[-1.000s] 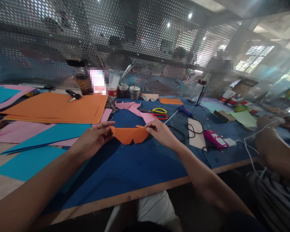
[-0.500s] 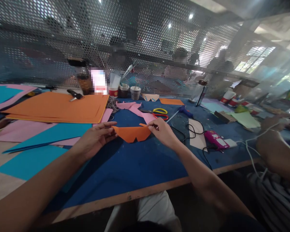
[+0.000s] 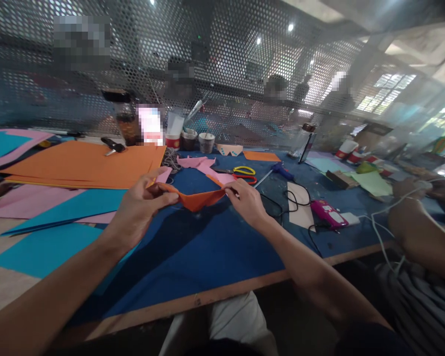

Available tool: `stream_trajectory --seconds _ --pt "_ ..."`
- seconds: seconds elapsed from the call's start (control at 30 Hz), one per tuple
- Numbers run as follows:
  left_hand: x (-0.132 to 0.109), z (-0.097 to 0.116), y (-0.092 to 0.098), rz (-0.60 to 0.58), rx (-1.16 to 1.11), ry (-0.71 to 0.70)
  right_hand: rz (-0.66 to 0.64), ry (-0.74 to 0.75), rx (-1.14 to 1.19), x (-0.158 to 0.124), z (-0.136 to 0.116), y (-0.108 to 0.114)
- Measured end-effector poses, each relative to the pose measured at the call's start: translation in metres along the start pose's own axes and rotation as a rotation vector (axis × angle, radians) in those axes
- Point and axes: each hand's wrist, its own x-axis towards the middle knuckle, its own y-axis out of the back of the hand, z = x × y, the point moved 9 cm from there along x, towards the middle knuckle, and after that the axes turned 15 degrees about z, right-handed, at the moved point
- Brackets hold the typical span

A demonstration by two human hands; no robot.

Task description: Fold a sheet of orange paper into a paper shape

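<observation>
Between my two hands an orange paper cutout [image 3: 197, 201] is held up above the blue table top [image 3: 193, 257]. My left hand [image 3: 143, 202] pinches its left end between thumb and fingers. At its other end, the fingertips of my right hand [image 3: 242, 195] are closed on the paper. The piece is tilted and bent, so its lower outline is partly out of sight. Just beyond it are pink paper scraps [image 3: 196, 162] and scissors [image 3: 244, 175] with yellow and red handles.
Orange sheets [image 3: 81, 163] with keys [image 3: 113, 146] on top lie left, above blue sheets [image 3: 48, 252]. A blue glue gun [image 3: 282, 170], its black cord and a magenta device [image 3: 329, 215] are on the right. Cups [image 3: 206, 142] stand at the back. Another person's arm [image 3: 422, 227] is far right.
The orange cutout has gone from facing me to tilted and bent. My left hand has turned and now pinches its end more firmly. My right hand keeps its hold.
</observation>
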Motion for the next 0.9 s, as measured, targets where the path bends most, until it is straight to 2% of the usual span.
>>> stream_trajectory --seconds 0.13,0.23,0.33,0.47,0.57,0.63,0.73,0.9 --pt "-0.025 0.023 -0.005 0.023 0.167 -0.186 -0.048 0.037 -0.018 -0.004 -0.004 -0.004" --pt "-0.053 0.037 -0.013 -0.006 0.415 -0.467 -0.069 0.122 -0.156 -0.011 -0.018 0.002" --pt "-0.078 0.029 -0.019 -0.08 0.55 -0.643 -0.058 0.177 -0.218 -0.019 -0.037 0.013" --pt "-0.102 0.006 -0.027 -0.274 0.647 -0.788 -0.104 0.191 -0.058 -0.041 -0.061 0.021" --pt "-0.117 -0.011 -0.033 -0.448 0.705 -0.848 -0.202 0.17 0.156 -0.064 -0.074 0.018" --pt "-0.123 -0.019 -0.034 -0.519 0.725 -0.856 -0.245 0.162 0.237 -0.078 -0.078 0.015" --pt "-0.129 -0.019 -0.032 -0.527 0.723 -0.894 -0.283 0.168 0.259 -0.091 -0.08 0.011" --pt "-0.131 -0.011 -0.033 -0.507 0.697 -0.929 -0.294 0.197 0.25 -0.094 -0.083 0.01"
